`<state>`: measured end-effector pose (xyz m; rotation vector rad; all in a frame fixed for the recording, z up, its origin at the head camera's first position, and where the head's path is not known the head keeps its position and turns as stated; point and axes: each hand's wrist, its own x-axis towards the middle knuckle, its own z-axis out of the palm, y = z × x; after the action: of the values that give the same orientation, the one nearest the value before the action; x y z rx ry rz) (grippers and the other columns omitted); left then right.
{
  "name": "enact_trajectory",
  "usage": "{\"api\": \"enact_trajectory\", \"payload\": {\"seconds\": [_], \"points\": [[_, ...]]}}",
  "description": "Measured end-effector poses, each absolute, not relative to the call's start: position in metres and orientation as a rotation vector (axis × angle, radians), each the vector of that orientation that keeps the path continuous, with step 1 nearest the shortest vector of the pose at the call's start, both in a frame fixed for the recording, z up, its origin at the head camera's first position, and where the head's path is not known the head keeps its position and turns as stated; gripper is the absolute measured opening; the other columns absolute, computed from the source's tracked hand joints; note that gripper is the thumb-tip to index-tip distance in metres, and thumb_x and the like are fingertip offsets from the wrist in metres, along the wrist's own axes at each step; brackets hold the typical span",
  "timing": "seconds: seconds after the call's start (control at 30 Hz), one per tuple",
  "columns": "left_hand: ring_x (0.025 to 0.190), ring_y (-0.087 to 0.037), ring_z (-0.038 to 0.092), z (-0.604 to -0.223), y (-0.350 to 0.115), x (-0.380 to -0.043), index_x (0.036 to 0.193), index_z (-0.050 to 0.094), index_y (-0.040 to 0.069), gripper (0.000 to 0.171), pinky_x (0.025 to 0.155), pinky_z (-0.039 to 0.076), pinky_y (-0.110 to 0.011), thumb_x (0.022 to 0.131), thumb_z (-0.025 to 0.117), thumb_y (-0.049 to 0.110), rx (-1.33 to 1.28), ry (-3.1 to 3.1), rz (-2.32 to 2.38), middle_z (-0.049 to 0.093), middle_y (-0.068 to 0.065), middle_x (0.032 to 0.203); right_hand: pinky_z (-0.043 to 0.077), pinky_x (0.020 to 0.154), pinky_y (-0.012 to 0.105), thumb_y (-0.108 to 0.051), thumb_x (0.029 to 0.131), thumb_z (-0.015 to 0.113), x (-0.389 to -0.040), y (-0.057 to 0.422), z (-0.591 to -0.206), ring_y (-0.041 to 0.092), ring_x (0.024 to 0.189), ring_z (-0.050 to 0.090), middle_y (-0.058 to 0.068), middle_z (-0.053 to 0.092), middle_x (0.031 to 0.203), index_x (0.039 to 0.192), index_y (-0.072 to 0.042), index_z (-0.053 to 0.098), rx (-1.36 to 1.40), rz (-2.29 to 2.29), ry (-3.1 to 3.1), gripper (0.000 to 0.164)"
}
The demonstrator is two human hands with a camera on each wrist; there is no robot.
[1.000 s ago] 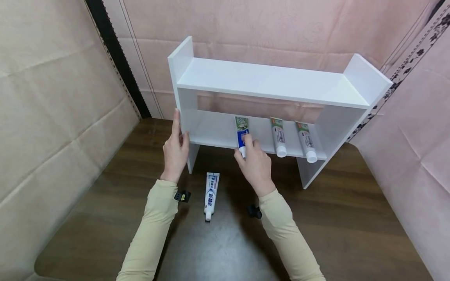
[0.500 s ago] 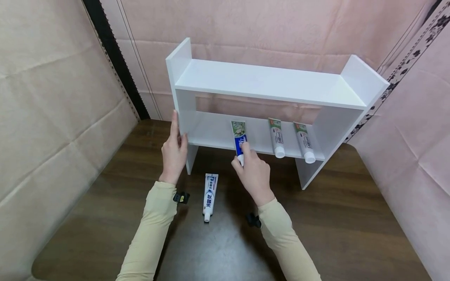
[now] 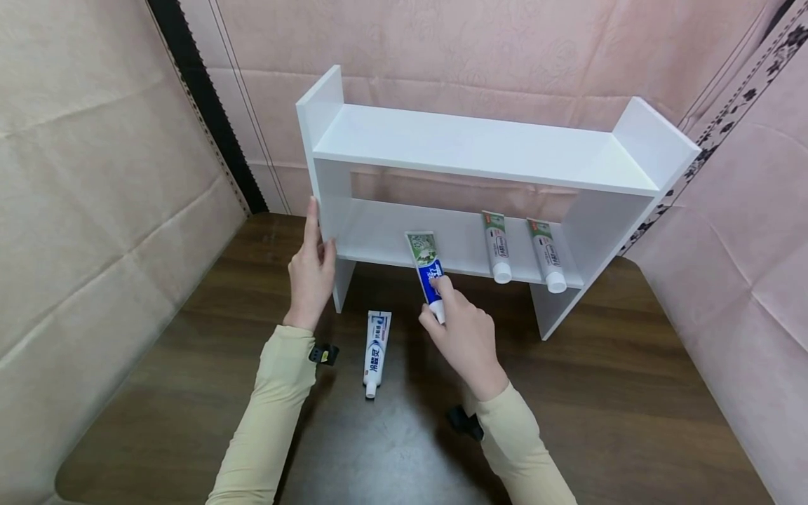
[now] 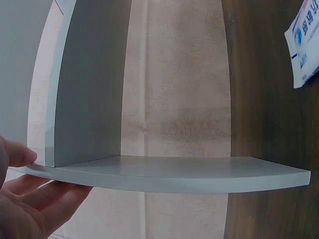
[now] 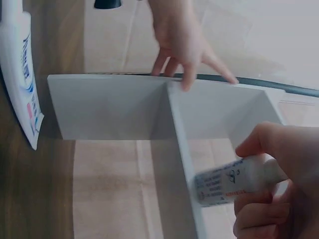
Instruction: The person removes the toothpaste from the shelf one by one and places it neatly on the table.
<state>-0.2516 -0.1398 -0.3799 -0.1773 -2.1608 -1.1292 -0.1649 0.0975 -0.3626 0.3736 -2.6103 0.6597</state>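
Observation:
My right hand (image 3: 467, 335) pinches a blue-and-green toothpaste tube (image 3: 421, 251) near its white cap. The tube is tilted, its flat end overlapping the front edge of the lower board in the head view. In the right wrist view, thumb and fingers hold the tube (image 5: 219, 185) from both sides at the cap end. My left hand (image 3: 311, 282) grips the left side panel of a white two-tier shelf (image 3: 467, 140). In the left wrist view the thumb (image 4: 21, 153) lies inside the panel and the other fingers outside it.
Two green-and-white toothpaste tubes (image 3: 498, 247) lie on the lower board's right part, caps jutting past its front edge. A white-and-blue toothpaste tube (image 3: 376, 351) lies on the dark wooden table (image 3: 631, 393) before the shelf. Pink cloth (image 3: 505, 49) hangs behind.
The right hand has drawn the blue-and-green tube off the lower board, forward and toward the person, turning it slightly. The left hand keeps its hold on the side panel.

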Motion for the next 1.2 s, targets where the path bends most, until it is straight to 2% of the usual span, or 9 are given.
{"api": "enact_trajectory", "payload": {"seconds": [0.37,0.6,0.8,1.2], "points": [[0.079,-0.033,0.065,-0.382,-0.140,-0.250,0.155,0.015,0.035,0.067,0.064,0.050,-0.040,0.101,0.047,0.012,-0.165,-2.156,-1.169,0.054,-0.021,0.140,0.039,0.044,0.016,-0.021,0.084,0.071,-0.133,0.114,-0.354,0.011,0.055,0.053,0.011,0.074,0.099,0.118,-0.013,0.059,0.427,0.788,-2.509,0.036],[0.095,-0.037,0.069,-0.383,-0.140,-0.250,0.155,0.015,0.034,0.066,0.070,0.055,-0.046,0.101,0.047,0.012,-0.177,-2.142,-1.187,0.056,-0.021,0.138,0.039,0.043,0.019,-0.011,0.082,0.072,-0.121,0.120,-0.349,0.005,0.052,0.047,0.005,0.070,0.077,0.108,-0.015,0.067,0.485,1.003,-2.427,0.027],[0.093,-0.036,0.070,-0.382,-0.138,-0.252,0.155,0.015,0.033,0.066,0.068,0.055,-0.045,0.101,0.047,0.012,-0.200,-2.144,-1.184,0.056,-0.021,0.137,0.037,0.042,0.018,-0.014,0.083,0.068,-0.130,0.123,-0.357,0.003,0.046,0.042,0.000,0.067,0.067,0.099,-0.016,0.069,0.507,0.887,-2.610,0.016],[0.102,-0.038,0.068,-0.383,-0.141,-0.250,0.155,0.016,0.034,0.066,0.076,0.058,-0.050,0.101,0.048,0.013,-0.194,-2.153,-1.181,0.055,-0.021,0.139,0.025,0.038,0.023,-0.016,0.083,0.063,-0.155,0.130,-0.376,0.010,0.041,0.032,-0.002,0.048,0.051,0.095,-0.013,0.068,0.386,0.711,-2.713,0.013]]}}
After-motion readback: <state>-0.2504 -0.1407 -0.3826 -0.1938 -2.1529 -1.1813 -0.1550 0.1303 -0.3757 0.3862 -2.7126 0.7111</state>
